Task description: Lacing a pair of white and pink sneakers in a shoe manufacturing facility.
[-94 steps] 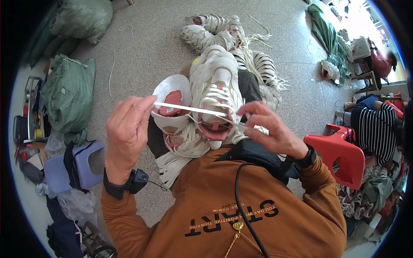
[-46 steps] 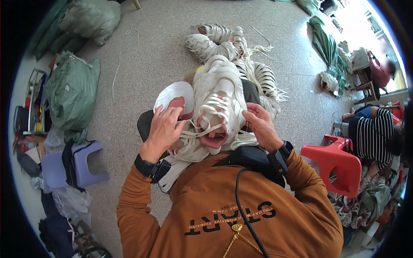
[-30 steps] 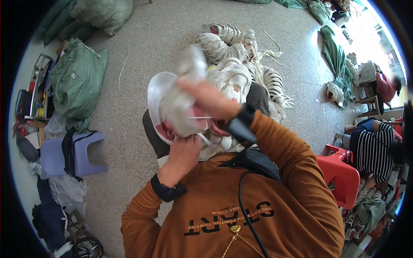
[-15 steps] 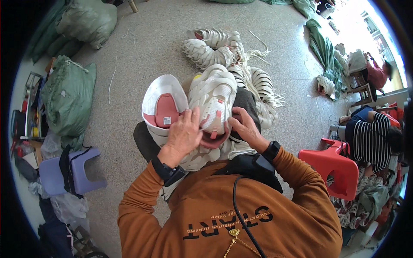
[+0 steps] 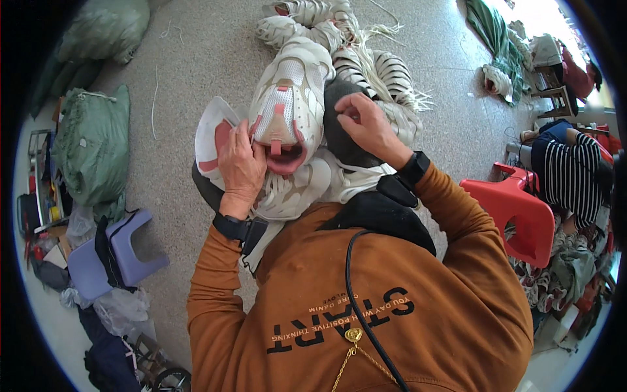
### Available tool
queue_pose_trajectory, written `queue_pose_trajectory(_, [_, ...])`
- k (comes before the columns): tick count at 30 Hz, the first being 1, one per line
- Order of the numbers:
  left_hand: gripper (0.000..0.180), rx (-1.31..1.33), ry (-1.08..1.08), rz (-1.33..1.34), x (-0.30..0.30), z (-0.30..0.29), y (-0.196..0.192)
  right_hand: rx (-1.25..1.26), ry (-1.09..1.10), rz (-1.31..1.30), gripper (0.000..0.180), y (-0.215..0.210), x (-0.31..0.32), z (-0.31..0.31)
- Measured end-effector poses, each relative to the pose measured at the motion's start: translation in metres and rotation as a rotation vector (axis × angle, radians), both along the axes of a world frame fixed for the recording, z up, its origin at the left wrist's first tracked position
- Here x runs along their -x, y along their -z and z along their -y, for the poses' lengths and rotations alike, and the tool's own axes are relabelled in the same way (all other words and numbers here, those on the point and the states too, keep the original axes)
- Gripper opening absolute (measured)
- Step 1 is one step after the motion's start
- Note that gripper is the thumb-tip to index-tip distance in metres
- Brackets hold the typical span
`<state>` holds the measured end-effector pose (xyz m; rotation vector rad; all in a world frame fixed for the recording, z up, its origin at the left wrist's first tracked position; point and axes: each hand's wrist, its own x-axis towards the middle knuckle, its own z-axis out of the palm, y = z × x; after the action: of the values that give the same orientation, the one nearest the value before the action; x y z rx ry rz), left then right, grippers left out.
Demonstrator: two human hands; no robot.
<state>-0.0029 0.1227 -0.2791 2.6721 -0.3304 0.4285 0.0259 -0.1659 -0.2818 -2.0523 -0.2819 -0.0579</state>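
Observation:
A white and beige shoe upper (image 5: 290,85) with pink trim and a pink-lined opening lies over my lap, toe end away from me. My left hand (image 5: 243,163) is closed on the left side of it, fingers at the edge by the opening. Left of that hand stands a white curved piece (image 5: 210,134) with a pink pad inside, partly covered by the hand. Off the shoe upper, above my dark-clothed right knee (image 5: 339,134), my right hand (image 5: 372,127) has its fingers curled to the thumb; anything between them is too small to make out. More white uppers (image 5: 294,189) lie beneath.
Beyond my knees, strung bundles of white shoe uppers (image 5: 392,75) with loose laces lie on the speckled floor (image 5: 189,72). A green sack (image 5: 95,144) and a purple stool (image 5: 91,264) are at left. At right are a red stool (image 5: 516,212) and a seated person in stripes (image 5: 568,170).
My right hand has lifted off the shoe upper and moved up over my knee, fingers curling. The upper and my left hand have shifted left and away from me. The view has shifted too.

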Motion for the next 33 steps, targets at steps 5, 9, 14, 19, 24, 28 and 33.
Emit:
queue_pose_trajectory(5, [0.045,-0.019,0.05,0.005,0.005,-0.011,-0.005,0.716,-0.418,0.244,0.007,0.011,0.048,-0.004])
queue_pose_trajectory(9, [0.046,-0.087,0.115,0.052,0.02,-0.01,-0.04,0.971,-0.511,0.361,0.003,0.009,0.052,0.0])
queue_pose_trajectory(14, [0.026,0.302,0.268,0.031,0.05,0.01,-0.071,0.544,-0.512,0.053,0.008,0.003,0.045,0.024])
queue_pose_trajectory(19, [0.022,0.202,0.44,0.075,0.047,0.035,-0.078,0.832,-0.622,0.277,0.014,0.013,0.05,0.014])
queue_pose_trajectory(24, [0.025,0.287,0.476,-0.061,0.048,0.035,-0.074,0.009,-0.636,-0.484,0.018,-0.018,0.032,0.029])
queue_pose_trajectory(28, [0.023,0.603,0.466,-0.206,0.058,0.074,-0.087,-0.332,-0.632,-0.708,0.019,-0.127,0.049,0.035])
queue_pose_trajectory(33, [0.02,0.998,0.636,-0.865,0.053,0.061,-0.09,-0.86,-0.657,-0.575,0.024,-0.14,0.061,0.069])
